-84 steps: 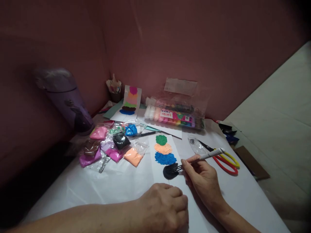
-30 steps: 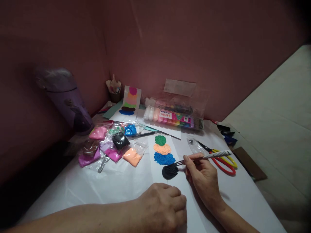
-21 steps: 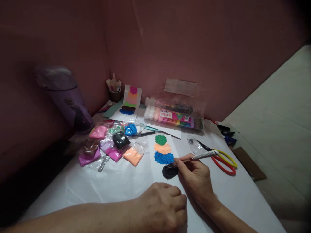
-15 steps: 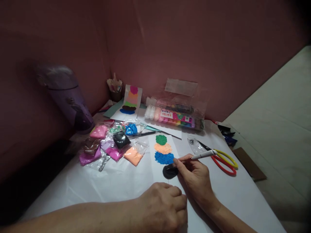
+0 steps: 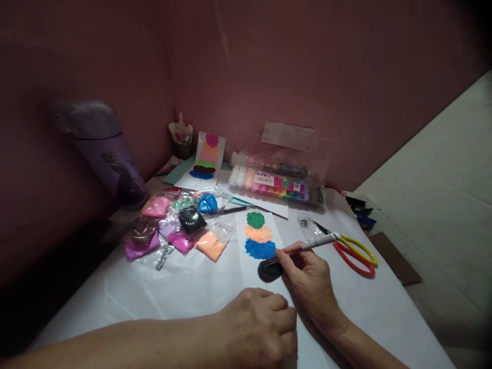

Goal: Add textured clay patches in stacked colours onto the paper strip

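My right hand (image 5: pixel 309 271) grips a fork (image 5: pixel 321 241) with a striped handle. Its tines touch the flattened black clay (image 5: pixel 269 272) on a white paper strip (image 5: pixel 246 277). Above the black piece, the strip carries ridged blue clay (image 5: pixel 260 249), peach clay (image 5: pixel 258 233) and green clay (image 5: pixel 255 220). My left hand (image 5: pixel 259 328) rests closed at the strip's near end, its fingers curled under, so whatever might be inside is hidden.
Bagged clay in several colours (image 5: pixel 192 220) lies at left, before a purple bottle (image 5: pixel 111 159). Scissors (image 5: pixel 353 256) lie at right. Behind are a clay pack (image 5: pixel 277 184), a card with coloured bands (image 5: pixel 203 164) and a cup of sticks (image 5: pixel 182 146).
The fork's tines have come down onto the black clay, and its handle has tilted slightly. My left hand stays in place.
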Demonstrator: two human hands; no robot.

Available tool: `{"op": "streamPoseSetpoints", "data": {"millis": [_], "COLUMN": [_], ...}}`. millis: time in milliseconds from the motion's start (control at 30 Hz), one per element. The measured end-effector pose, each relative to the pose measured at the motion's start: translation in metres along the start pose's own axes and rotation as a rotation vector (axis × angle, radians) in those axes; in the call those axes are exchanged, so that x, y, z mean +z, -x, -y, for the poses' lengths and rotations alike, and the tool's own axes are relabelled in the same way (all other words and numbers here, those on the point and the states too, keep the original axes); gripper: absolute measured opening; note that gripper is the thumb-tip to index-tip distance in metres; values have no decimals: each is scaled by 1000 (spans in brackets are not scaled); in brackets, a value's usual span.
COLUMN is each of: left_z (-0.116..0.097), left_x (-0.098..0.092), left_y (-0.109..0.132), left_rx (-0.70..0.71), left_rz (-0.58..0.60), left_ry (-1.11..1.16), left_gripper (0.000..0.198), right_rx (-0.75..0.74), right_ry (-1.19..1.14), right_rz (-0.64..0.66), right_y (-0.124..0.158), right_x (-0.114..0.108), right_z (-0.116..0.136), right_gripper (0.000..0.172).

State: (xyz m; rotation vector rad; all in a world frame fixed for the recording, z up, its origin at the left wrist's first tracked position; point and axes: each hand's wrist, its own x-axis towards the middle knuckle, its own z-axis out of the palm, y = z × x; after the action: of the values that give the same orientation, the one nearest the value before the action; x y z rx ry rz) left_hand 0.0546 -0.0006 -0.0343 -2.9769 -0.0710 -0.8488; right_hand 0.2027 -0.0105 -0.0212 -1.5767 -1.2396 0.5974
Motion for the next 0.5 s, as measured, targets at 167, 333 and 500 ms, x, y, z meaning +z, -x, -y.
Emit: {"op": "streamPoseSetpoints", "data": {"millis": [167,333,500], "left_z": [-1,0,-1], "left_x": [1,1,2], "left_y": [0,0,-1], "left_rx": [-21,-18,-15], "left_rz": [-30,-23,-30], "left_ry": [113,108,100], "left_gripper": [13,11,13], "right_rx": [-8,-15,6], "right_ry": [45,57,49], "right_rz": [-32,-57,-61], "right_y": [-1,-1,-3], "right_x": [0,-2,-3], "right_z": [-1,-1,-4], "right_gripper": [23,24,23]}}
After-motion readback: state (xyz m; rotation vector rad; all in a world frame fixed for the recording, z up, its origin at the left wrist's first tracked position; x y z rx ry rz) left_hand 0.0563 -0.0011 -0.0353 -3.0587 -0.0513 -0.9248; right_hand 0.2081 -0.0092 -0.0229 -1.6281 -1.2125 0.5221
